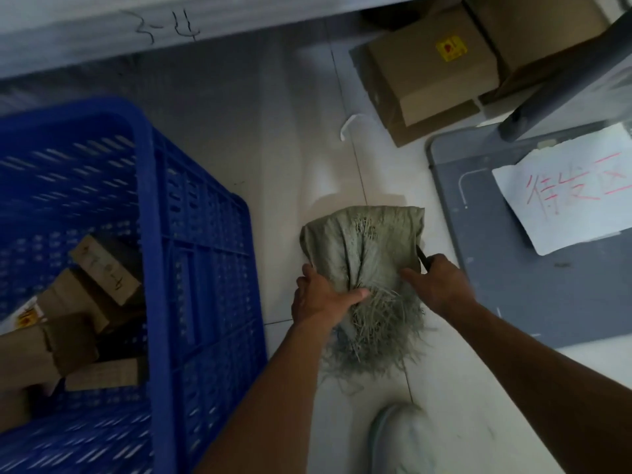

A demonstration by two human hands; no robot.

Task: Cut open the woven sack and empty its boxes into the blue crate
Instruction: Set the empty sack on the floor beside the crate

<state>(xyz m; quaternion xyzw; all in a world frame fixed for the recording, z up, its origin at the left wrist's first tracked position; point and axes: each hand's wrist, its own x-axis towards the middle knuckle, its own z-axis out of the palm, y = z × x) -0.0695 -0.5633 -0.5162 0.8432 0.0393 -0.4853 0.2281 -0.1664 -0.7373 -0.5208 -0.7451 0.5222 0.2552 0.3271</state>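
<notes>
Pale floor tiles [290, 165] carry everything, and the woven sack [362, 244] lies on them near the middle, between the blue crate and a grey cart. It is grey-green and bunched, its closed end pointing away from the person and its frayed threads [376, 323] spreading toward them. The left hand [321, 295] grips the sack at its gathered neck, fingers curled over the left side and thumb pressed across the bunched cloth. The right hand [441, 285] is clenched round a dark blade [422, 258], whose tip rests against the sack's right side; the handle is hidden in the fist. Just left of the sack stands the blue crate [160, 206], its slotted wall close to the left forearm, with several cardboard boxes [102, 268] lying tumbled inside. To the right sits the grey cart [506, 268], bearing a white sheet [564, 200] with red handwriting. Near the person's edge of the floor a pale shoe [400, 439] shows beneath the sack's threads. Farther off, toward the floor's far right corner, brown cartons [427, 83] are stacked, one with a yellow label [451, 47], and a white scrap [347, 126] lies beside them. A grey shelf edge [136, 32] with scrawled marks runs along the far side.
</notes>
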